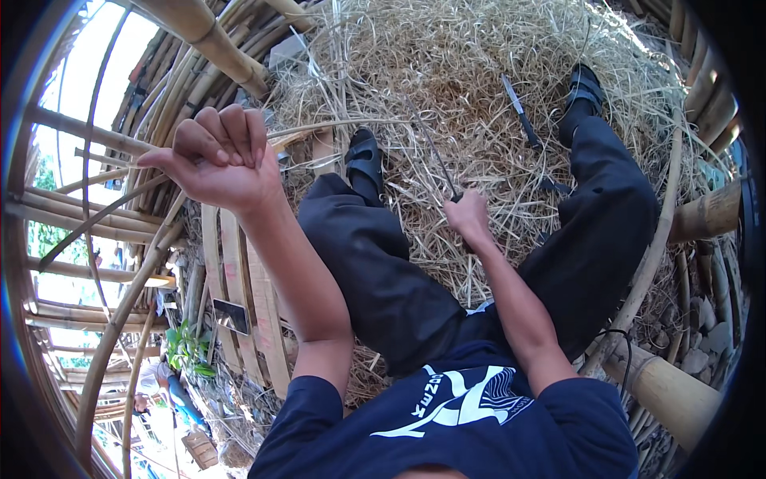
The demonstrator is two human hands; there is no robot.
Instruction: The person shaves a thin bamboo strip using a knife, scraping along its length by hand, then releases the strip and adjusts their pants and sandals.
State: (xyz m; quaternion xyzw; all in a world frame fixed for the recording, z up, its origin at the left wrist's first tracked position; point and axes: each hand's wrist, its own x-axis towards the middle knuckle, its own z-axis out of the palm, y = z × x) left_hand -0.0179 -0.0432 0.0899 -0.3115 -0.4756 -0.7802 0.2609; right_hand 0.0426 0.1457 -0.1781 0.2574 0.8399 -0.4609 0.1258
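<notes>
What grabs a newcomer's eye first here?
The raised left hand, fingers curled, upper left, with a pale strip running rightward from it. Then the knife in the right hand, near centre, pointing up the picture. Second knife lies upper right on the shavings, between the feet.

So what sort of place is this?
Probably a rustic bamboo workshop: thin, straw-coloured strips lie thickly underfoot, a black-handled knife lies on them, and thick, yellowish bamboo poles run alongside.
</notes>
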